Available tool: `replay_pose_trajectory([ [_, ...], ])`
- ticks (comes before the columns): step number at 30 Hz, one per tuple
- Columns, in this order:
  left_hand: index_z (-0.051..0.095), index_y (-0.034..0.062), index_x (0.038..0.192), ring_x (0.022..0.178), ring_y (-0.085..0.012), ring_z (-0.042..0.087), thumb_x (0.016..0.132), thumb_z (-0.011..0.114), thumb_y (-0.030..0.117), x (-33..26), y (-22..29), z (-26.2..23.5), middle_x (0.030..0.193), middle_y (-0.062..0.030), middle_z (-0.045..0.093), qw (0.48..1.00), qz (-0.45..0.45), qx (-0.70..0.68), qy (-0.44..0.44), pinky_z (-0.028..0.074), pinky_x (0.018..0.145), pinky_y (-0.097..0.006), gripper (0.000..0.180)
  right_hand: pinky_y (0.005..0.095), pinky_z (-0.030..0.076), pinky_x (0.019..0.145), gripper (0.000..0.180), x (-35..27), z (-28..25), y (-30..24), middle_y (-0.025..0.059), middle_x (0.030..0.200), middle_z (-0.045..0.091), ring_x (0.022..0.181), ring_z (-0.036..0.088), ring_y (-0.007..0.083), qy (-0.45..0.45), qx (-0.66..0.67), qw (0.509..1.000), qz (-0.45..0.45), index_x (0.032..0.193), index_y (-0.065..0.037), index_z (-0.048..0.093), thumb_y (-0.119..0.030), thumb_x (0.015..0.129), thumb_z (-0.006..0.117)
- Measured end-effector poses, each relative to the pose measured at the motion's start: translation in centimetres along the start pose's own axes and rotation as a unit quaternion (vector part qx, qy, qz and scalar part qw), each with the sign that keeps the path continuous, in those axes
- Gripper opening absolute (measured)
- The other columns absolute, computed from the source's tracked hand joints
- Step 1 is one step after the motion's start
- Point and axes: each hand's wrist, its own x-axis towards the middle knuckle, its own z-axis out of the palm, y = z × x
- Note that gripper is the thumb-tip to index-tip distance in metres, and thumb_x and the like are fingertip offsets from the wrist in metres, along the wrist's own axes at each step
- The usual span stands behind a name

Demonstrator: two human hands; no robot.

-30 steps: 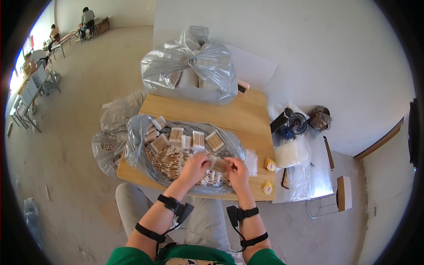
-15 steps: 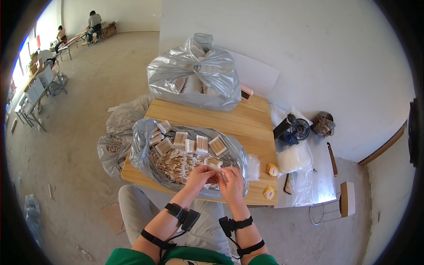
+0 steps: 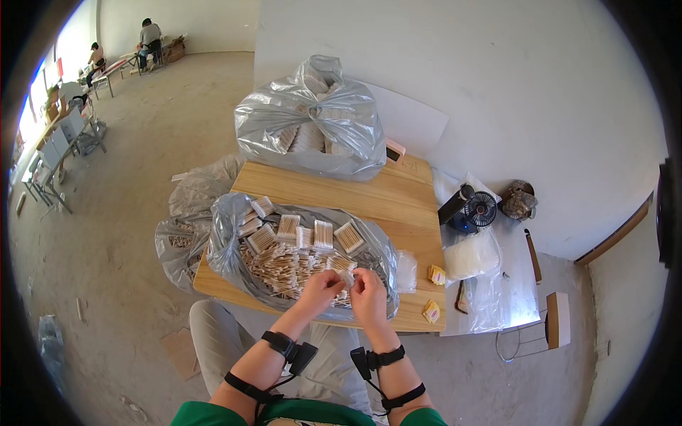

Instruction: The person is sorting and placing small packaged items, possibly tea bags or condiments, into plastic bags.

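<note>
My left hand (image 3: 318, 292) and my right hand (image 3: 369, 295) are close together over the near right part of an open grey plastic bag (image 3: 229, 248). The fingertips of both are pinched on a small clear plastic bag (image 3: 347, 277) stretched between them; its contents are too small to make out. Beneath them a heap of loose cotton swabs (image 3: 284, 268) with wooden sticks fills the grey bag. Several packs of cotton swabs (image 3: 323, 234) lie along the heap's far side.
A tied grey bag (image 3: 312, 124) stands at the table's far end. Flat clear bags (image 3: 406, 271) and two yellow packets (image 3: 431, 311) lie at the right. Beyond are a side table with a black fan (image 3: 480, 209) and a white stack (image 3: 472, 255). Filled bags (image 3: 202, 188) stand left.
My hands have drawn slightly apart, and the clear plastic bag now shows between the fingertips. The packs and the heap of cotton swabs look the same.
</note>
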Motion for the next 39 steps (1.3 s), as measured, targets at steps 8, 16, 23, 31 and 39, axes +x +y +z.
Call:
replay_pose_trajectory([
  [8,0.054,-0.0014,0.073,0.066,-0.0304,0.057,0.077,0.059,0.009,0.6,-1.4,0.0,0.07,-0.0165,0.056,0.968,0.187,0.161,0.04,0.045,0.06,-0.037,0.012,0.0391,0.047,0.067,0.026,0.1,1.4,0.2,0.0159,0.083,0.057,0.078,0.058,0.0318,0.002,0.061,0.998,-0.01,0.101,-0.003,0.055,0.006,0.076,0.055],
  [16,0.053,-0.0009,0.088,0.067,-0.0252,0.057,0.079,0.067,0.016,1.3,-1.4,-1.1,0.076,-0.0109,0.058,0.927,0.272,0.165,0.197,0.046,0.063,-0.034,0.024,0.0235,0.046,0.065,0.018,-0.1,1.5,3.1,0.0094,0.084,0.063,0.074,0.061,0.0159,0.083,0.149,0.967,0.188,0.1,0.001,0.056,0.005,0.083,0.052],
  [23,0.057,-0.0011,0.098,0.077,-0.0085,0.053,0.086,0.065,0.017,2.7,-2.5,-1.8,0.089,-0.0037,0.059,0.967,-0.036,-0.244,0.058,0.046,0.068,-0.022,0.022,0.0224,0.047,0.073,0.023,0.2,3.2,5.5,0.0039,0.089,0.06,0.078,0.057,0.011,0.072,0.393,0.882,0.249,0.1,0.0,0.057,0.01,0.082,0.048],
  [31,0.064,0.0006,0.082,0.066,-0.0221,0.059,0.071,0.074,0.008,3.1,-0.7,-1.7,0.073,-0.0103,0.058,0.97,0.146,0.145,0.131,0.047,0.06,-0.029,0.016,0.023,0.044,0.075,0.016,2.8,2.8,3.1,0.0044,0.09,0.063,0.083,0.056,0.0085,-0.046,0.271,0.95,0.148,0.101,0.0,0.06,-0.002,0.085,0.058],
  [39,0.061,-0.0001,0.072,0.062,-0.0222,0.056,0.074,0.071,0.005,4.2,-0.9,-1.7,0.069,-0.0094,0.056,0.948,0.21,0.177,0.164,0.044,0.056,-0.03,0.012,0.0216,0.044,0.063,0.009,3.8,3.3,2.9,0.0026,0.079,0.061,0.07,0.053,0.0062,-0.022,0.207,0.962,0.177,0.092,0.0,0.061,-0.007,0.088,0.06],
])
